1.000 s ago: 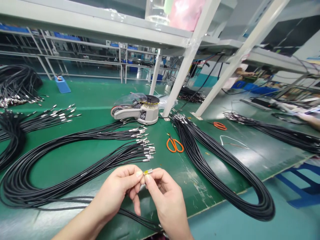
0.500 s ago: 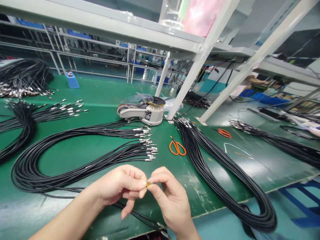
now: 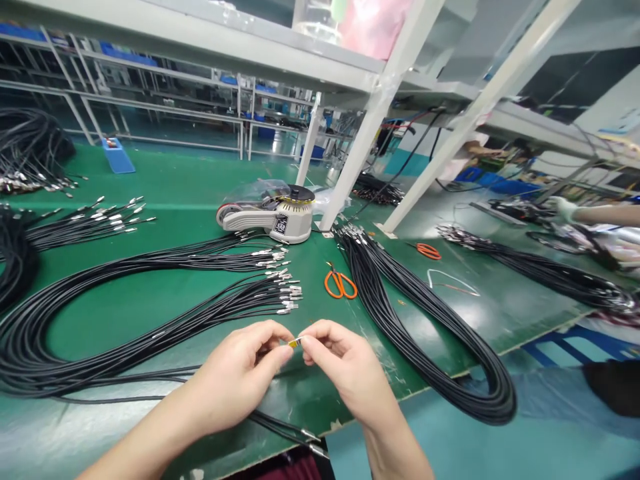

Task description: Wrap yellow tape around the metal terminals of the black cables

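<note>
My left hand point(image 3: 240, 373) and my right hand point(image 3: 347, 363) meet over the front of the green table. Between their pinched fingertips is a cable end wrapped in yellow tape point(image 3: 293, 343), with a thin pale tip toward the right. The left thumb and fingers grip the yellow part; the right thumb and forefinger pinch the pale tip. Most of this piece is hidden by the fingers. Under my left wrist run a few loose black cables point(image 3: 280, 425), their metal ends near the table's front edge. A looped bundle of black cables point(image 3: 125, 267) lies just beyond my left hand.
Behind the hands stands a round tape dispenser point(image 3: 293, 223). Orange-handled scissors point(image 3: 341, 285) lie beside another black cable bundle point(image 3: 420, 333), which overhangs the front edge. White posts point(image 3: 360, 133) support a shelf. A co-worker's gloved hand point(image 3: 565, 208) is at far right.
The view has shifted right. My left fingers, earlier partly spread beneath the piece, are now drawn together around it, and more of the yellow tape shows. Both hands still hold it.
</note>
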Tool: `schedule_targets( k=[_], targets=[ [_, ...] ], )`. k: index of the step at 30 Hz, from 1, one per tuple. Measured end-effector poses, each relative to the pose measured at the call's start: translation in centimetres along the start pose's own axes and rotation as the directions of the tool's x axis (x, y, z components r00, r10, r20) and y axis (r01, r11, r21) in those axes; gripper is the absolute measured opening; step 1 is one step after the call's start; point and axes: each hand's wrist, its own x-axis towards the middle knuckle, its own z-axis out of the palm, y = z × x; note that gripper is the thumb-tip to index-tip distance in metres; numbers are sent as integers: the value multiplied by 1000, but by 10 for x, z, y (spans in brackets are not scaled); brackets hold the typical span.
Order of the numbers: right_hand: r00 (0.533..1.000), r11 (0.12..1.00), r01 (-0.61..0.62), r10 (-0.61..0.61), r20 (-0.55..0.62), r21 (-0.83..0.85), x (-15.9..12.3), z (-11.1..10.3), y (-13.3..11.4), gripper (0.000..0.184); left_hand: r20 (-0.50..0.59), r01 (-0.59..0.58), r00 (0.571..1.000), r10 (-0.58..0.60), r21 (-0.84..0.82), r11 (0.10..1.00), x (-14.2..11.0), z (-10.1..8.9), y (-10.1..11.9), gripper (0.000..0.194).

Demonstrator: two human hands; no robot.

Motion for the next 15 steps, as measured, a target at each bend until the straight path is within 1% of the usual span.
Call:
schedule_targets(
  k=[3,6,8,10,12,13,14,15],
  targets=[
    [1000,999,25,-25,-6,-49,-3,4,1,15,30,-16,999,16,13,1000,2,1,1,22],
    [998,988,69,-68,12,-140,-6,2,-1,12,35,-49,998,47,48,998,5,4,-1,27],
    [998,980,60,-53,45,-190,-8,-2,-1,11,53,-77,996,73,86,993,6,6,-3,28],
    [997,981,22,-6,82,-192,-8,-5,0,11,100,-90,992,79,110,990,7,7,-3,28],
    [995,988,-35,49,91,-150,-7,-7,3,13,153,-69,987,54,97,993,7,5,-2,29],
    [995,991,-59,68,74,-123,-6,-8,5,14,150,-43,988,31,77,996,7,1,-1,28],
    [995,992,-78,83,47,-99,-5,-8,8,15,121,-9,993,2,55,998,5,-3,0,28],
    [996,993,-90,91,17,-83,-4,-8,11,16,69,30,997,-33,41,999,4,-8,1,28]
  ],
)
